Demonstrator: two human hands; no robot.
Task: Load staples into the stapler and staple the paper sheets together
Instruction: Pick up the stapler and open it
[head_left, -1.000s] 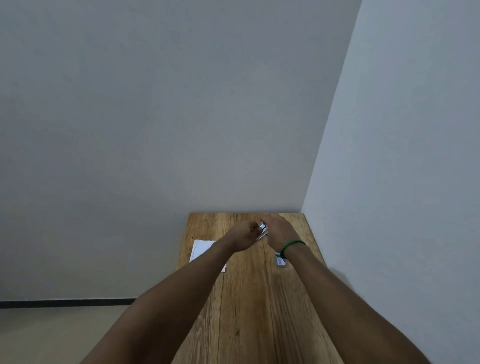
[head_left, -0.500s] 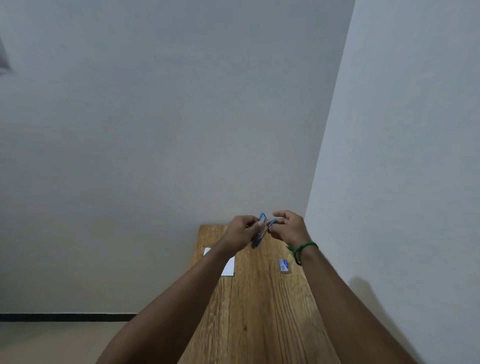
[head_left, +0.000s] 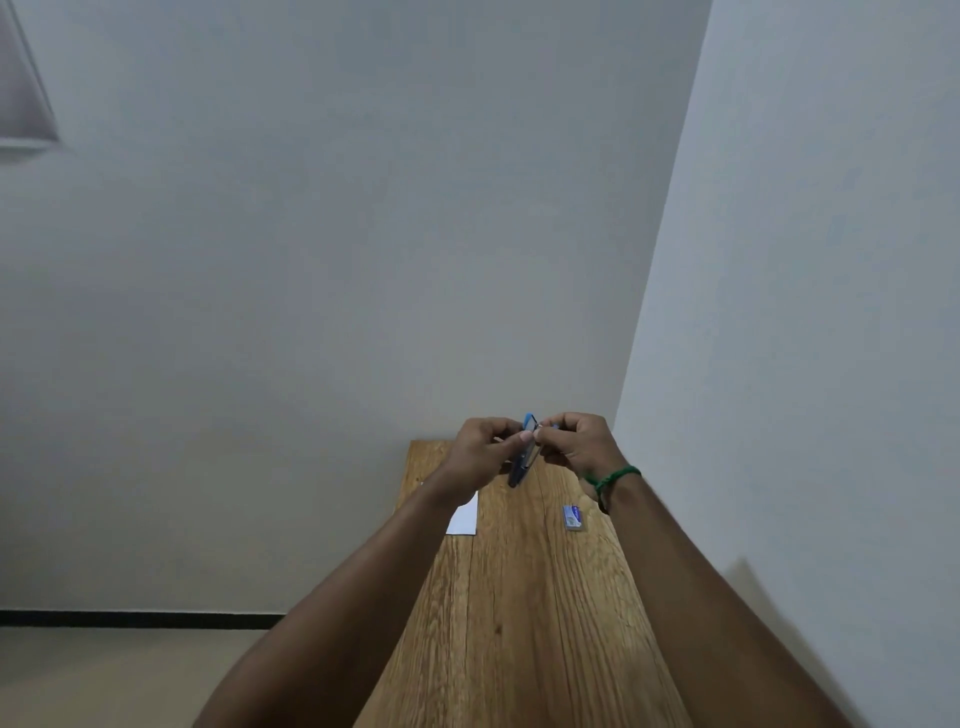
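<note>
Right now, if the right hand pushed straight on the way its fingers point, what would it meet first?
The right hand would meet the stapler at once; it seems to pinch its blue top. The left hand grips it beyond.

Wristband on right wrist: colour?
Green wristband, seen best in the head view.

1. I count two grips of mine, mid-frame: left grip (head_left: 485, 447) and right grip (head_left: 579, 444).
2. One stapler (head_left: 522, 460) between them.
3. One staple box (head_left: 572, 517), lower right of them.
4. One white patch of paper (head_left: 464, 517); I cannot count its sheets.
5. One green bracelet (head_left: 613, 475).
6. One worktop (head_left: 519, 623).
</note>
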